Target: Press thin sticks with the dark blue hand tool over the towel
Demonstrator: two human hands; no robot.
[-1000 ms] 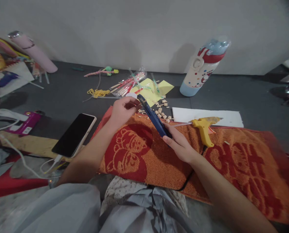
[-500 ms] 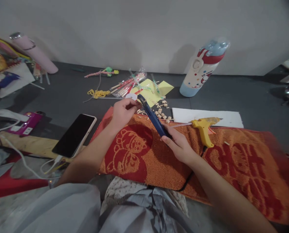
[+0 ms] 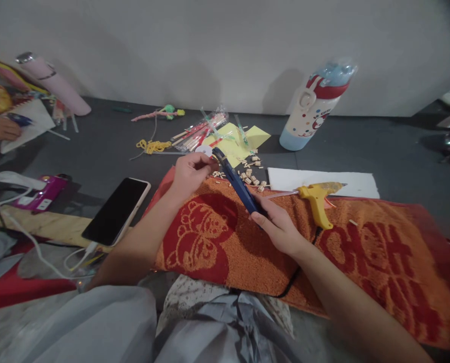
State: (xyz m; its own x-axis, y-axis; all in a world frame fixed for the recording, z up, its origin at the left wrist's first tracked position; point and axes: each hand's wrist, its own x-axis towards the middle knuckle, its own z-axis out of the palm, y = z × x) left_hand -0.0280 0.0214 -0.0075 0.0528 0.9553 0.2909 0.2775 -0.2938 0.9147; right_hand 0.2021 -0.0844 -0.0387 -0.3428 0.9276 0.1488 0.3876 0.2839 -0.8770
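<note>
Towel (image 3: 261,259) of orange and red lies along a dark tabletop (image 3: 109,138), and above it the right hand (image 3: 280,224) is wrapped around a dark blue hand tool (image 3: 240,187) whose head points toward the towel's far edge; the left hand (image 3: 190,174), fingertips pinched together, sits just beside that head, any piece between them too small to make out. Small wooden bits (image 3: 248,172) lie scattered at the towel's far edge, and a yellow glue gun (image 3: 318,195) rests on the towel's right part. Fingers so near the tool's head could be nipped if it slipped, and a tug of the right forearm (image 3: 342,282) on the black cord (image 3: 291,283), which seems to feed the gun, could drag it across the towel
</note>
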